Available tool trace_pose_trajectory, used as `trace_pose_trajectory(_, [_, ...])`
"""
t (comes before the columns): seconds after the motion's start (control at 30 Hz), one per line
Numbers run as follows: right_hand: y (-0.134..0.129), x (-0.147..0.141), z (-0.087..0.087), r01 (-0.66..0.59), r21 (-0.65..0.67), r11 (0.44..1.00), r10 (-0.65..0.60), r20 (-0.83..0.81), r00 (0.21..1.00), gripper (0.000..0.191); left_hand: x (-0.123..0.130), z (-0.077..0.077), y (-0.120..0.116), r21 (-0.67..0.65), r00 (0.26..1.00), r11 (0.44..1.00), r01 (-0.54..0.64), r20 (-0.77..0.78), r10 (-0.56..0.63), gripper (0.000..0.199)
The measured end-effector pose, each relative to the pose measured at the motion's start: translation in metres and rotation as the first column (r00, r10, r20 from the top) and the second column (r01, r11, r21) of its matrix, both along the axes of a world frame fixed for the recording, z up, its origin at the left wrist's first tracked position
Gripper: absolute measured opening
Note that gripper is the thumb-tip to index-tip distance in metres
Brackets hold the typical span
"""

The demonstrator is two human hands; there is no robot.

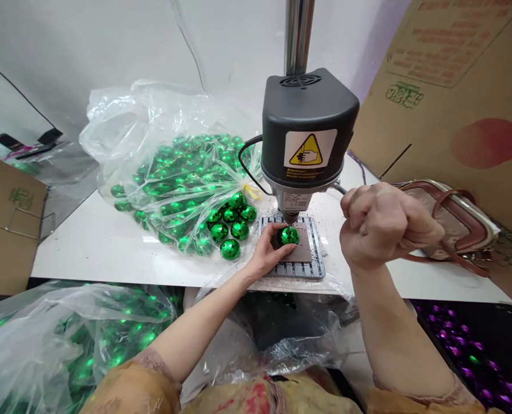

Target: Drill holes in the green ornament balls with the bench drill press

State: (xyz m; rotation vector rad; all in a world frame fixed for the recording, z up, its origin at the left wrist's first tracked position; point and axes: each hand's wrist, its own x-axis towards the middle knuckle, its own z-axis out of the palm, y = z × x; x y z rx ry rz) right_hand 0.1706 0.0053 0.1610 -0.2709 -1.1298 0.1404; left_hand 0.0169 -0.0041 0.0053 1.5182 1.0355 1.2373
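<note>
A black drill press (310,126) with a yellow warning label stands at the centre. Under its chuck (289,217), my left hand (270,250) grips a shiny green faceted ball (290,235) between thumb and fingers, on a brown pad (304,253) over the slotted metal base (318,265). My right hand (383,225) is closed in a fist round the press's lever (339,187), to the right of the motor housing. Several loose green balls (230,249) lie left of the base, beside a clear bag full of green balls (187,184).
Cardboard boxes stand at the right (458,103) and far left (6,224). A brown-trimmed bag (450,218) lies behind my right hand. Below the white table (87,247) are another bag of green balls (109,328) and several purple balls (458,345).
</note>
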Motion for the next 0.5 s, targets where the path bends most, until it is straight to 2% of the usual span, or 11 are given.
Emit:
trace_pose_trajectory(0.17, [0.0, 0.002, -0.009, -0.024, 0.033, 0.999, 0.023, 0.03, 0.999, 0.042, 0.0, 0.001, 0.0, 0.004, 1.0, 1.0, 0.002, -0.003, -0.002, 0.051])
trace_pose_trajectory(0.5, [0.004, 0.004, -0.033, 0.018, 0.145, 0.989, -0.028, 0.068, 0.997, 0.046, -0.002, 0.0, 0.0, 0.007, 1.0, 1.0, 0.01, -0.028, -0.01, 0.052])
